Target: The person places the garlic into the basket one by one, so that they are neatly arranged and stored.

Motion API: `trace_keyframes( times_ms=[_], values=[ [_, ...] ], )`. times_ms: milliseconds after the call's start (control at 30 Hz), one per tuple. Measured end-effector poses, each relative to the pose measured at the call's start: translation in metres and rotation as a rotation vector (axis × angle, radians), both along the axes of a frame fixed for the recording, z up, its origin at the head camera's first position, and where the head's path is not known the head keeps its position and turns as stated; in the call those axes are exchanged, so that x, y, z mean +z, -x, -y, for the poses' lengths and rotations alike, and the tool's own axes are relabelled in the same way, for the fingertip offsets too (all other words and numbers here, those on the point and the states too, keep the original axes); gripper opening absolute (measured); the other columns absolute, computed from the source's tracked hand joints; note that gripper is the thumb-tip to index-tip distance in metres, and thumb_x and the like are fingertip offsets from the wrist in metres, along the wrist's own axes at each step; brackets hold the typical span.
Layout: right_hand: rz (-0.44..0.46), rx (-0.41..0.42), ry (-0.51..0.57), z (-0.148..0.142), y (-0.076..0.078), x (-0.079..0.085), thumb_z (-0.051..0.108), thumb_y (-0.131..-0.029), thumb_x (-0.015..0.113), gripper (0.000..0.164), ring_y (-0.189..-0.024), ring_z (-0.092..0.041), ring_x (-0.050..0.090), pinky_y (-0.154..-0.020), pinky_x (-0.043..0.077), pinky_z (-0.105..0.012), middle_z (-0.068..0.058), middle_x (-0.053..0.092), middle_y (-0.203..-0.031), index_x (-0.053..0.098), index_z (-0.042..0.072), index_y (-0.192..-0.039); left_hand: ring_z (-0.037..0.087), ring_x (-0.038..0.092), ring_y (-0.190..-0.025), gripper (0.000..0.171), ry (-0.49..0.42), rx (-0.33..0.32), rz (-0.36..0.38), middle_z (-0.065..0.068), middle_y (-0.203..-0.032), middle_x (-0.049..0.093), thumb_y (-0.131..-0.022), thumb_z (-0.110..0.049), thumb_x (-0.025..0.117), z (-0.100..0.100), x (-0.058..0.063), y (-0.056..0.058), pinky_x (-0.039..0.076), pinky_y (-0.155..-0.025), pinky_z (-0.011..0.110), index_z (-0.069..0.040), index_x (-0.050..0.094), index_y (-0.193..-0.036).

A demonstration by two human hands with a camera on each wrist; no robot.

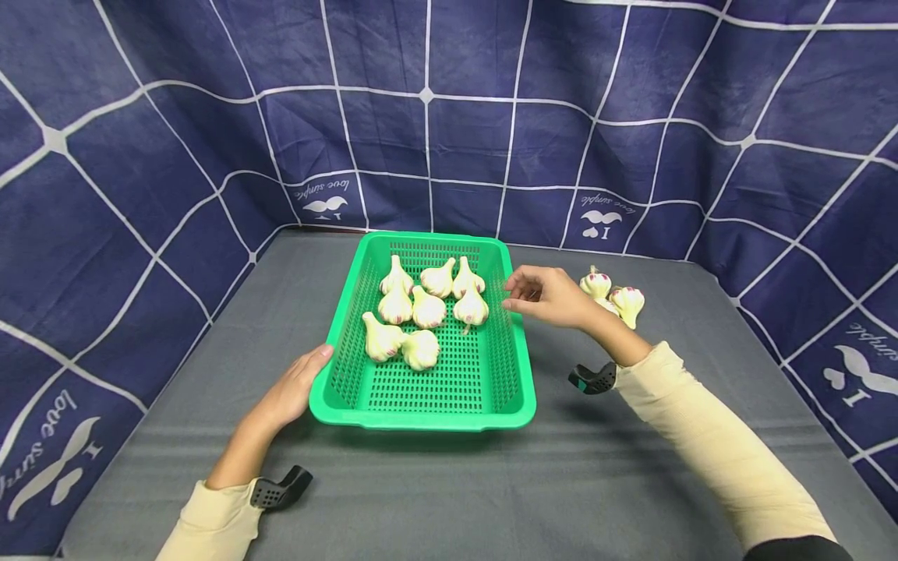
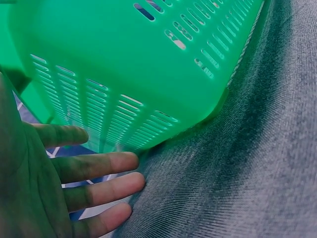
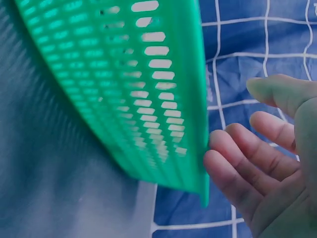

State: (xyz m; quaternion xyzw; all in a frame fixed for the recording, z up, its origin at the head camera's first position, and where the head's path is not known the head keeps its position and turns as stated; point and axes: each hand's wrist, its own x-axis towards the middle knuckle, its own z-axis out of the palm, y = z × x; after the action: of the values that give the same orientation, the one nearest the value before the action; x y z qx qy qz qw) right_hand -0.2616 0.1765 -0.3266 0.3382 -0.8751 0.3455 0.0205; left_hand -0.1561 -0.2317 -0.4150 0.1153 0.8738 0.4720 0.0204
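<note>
A green plastic basket (image 1: 428,421) with slotted walls holds several white garlic bulbs (image 1: 429,310) tinged with purple, grouped toward its back and left. At the basket's left side is my left hand (image 1: 286,396), its thumb at the rim. The left wrist view shows that hand's fingers (image 2: 106,191) extended below the slotted wall, gripping nothing. My right hand (image 1: 550,296) hovers at the right rim with bent, relaxed fingers and nothing between them. From the right wrist, its fingertips (image 3: 218,141) appear right at the rim's edge.
A small cluster of garlic bulbs (image 1: 627,302) lies on the grey tablecloth (image 1: 421,499) to the right, partly behind my right wrist. Blue cloth (image 1: 463,140) with white lines hangs behind the table and along both sides.
</note>
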Motion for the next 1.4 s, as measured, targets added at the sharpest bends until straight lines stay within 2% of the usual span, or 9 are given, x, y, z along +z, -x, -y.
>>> trace_keyframes(
  times_ms=[200, 400, 600, 767, 833, 1000, 1100, 1200, 1400],
  values=[
    [0.025, -0.061, 0.014, -0.020, -0.002, -0.015, 0.012, -0.091, 0.073, 0.012, -0.070, -0.015, 0.062, -0.064, 0.051, -0.027, -0.002, 0.067, -0.079, 0.066, 0.004, -0.097, 0.048, 0.037, -0.132, 0.064, -0.017, -0.010, -0.006, 0.037, -0.138, 0.045, -0.108, -0.034, 0.021, 0.001, -0.001, 0.001, 0.024, -0.110, 0.061, 0.019, 0.039, -0.140],
    [0.013, -0.110, 0.040, -0.042, 0.001, -0.028, 0.007, -0.095, 0.065, 0.006, -0.066, -0.017, 0.061, -0.058, 0.049, -0.026, -0.008, 0.067, -0.079, 0.066, 0.001, -0.097, 0.050, 0.034, -0.134, 0.066, -0.005, 0.007, 0.018, 0.038, -0.141, 0.041, -0.107, -0.036, 0.022, 0.001, -0.001, 0.001, 0.022, -0.111, 0.061, 0.019, 0.037, -0.141],
    [-0.044, -0.197, 0.004, -0.067, 0.008, -0.039, 0.002, -0.089, 0.069, 0.009, -0.074, -0.021, 0.062, -0.064, 0.049, -0.025, -0.007, 0.067, -0.084, 0.066, 0.001, -0.097, 0.051, 0.031, -0.136, 0.065, 0.005, 0.021, 0.035, 0.039, -0.143, 0.038, -0.107, -0.035, 0.023, 0.000, -0.002, 0.000, 0.021, -0.112, 0.060, 0.020, 0.035, -0.141],
    [-0.069, -0.262, -0.020, -0.092, 0.014, -0.049, -0.004, -0.080, 0.071, 0.020, -0.080, -0.025, 0.063, -0.069, 0.053, -0.033, -0.011, 0.068, -0.087, 0.066, -0.003, -0.099, 0.051, 0.031, -0.136, 0.065, 0.008, 0.023, 0.035, 0.039, -0.143, 0.038, -0.107, -0.034, 0.023, 0.000, -0.002, 0.001, 0.021, -0.112, 0.060, 0.020, 0.035, -0.141],
    [-0.090, -0.294, -0.031, -0.101, 0.014, -0.052, -0.002, -0.078, 0.072, 0.021, -0.079, -0.026, 0.064, -0.069, 0.053, -0.036, -0.013, 0.068, -0.088, 0.066, -0.004, -0.099, 0.051, 0.031, -0.136, 0.065, 0.013, 0.026, 0.037, 0.040, -0.143, 0.037, -0.107, -0.035, 0.023, 0.000, -0.002, 0.001, 0.021, -0.112, 0.060, 0.020, 0.035, -0.141],
    [-0.141, -0.386, -0.053, -0.120, 0.014, -0.059, 0.004, -0.077, 0.072, 0.021, -0.076, -0.026, 0.062, -0.068, 0.048, -0.033, -0.015, 0.069, -0.089, 0.068, -0.003, -0.097, 0.051, 0.032, -0.135, 0.064, -0.002, 0.020, 0.024, 0.040, -0.142, 0.039, -0.107, -0.033, 0.022, 0.000, -0.001, 0.001, 0.021, -0.111, 0.061, 0.021, 0.036, -0.140],
    [-0.145, -0.437, -0.048, -0.129, 0.013, -0.062, 0.005, -0.077, 0.073, 0.021, -0.080, -0.029, 0.062, -0.072, 0.046, -0.036, -0.015, 0.069, -0.089, 0.068, -0.002, -0.096, 0.051, 0.032, -0.135, 0.065, -0.009, 0.019, 0.024, 0.040, -0.142, 0.039, -0.107, -0.034, 0.022, 0.000, 0.000, 0.001, 0.021, -0.111, 0.061, 0.021, 0.036, -0.140],
    [-0.145, -0.461, -0.033, -0.136, 0.013, -0.065, 0.005, -0.077, 0.074, 0.022, -0.083, -0.031, 0.062, -0.075, 0.047, -0.040, -0.016, 0.069, -0.090, 0.067, -0.002, -0.097, 0.049, 0.034, -0.134, 0.066, -0.016, 0.017, 0.025, 0.038, -0.140, 0.041, -0.107, -0.035, 0.021, 0.000, -0.001, 0.001, 0.022, -0.111, 0.060, 0.020, 0.037, -0.140],
    [-0.179, -0.477, -0.007, -0.145, 0.010, -0.069, 0.002, -0.075, 0.075, 0.024, -0.083, -0.027, 0.059, -0.074, 0.049, -0.038, -0.017, 0.066, -0.094, 0.067, -0.003, -0.098, 0.042, 0.043, -0.126, 0.063, -0.023, 0.011, 0.011, 0.033, -0.131, 0.052, -0.108, -0.034, 0.020, 0.000, -0.002, 0.003, 0.027, -0.108, 0.058, 0.017, 0.045, -0.136]
  ],
)
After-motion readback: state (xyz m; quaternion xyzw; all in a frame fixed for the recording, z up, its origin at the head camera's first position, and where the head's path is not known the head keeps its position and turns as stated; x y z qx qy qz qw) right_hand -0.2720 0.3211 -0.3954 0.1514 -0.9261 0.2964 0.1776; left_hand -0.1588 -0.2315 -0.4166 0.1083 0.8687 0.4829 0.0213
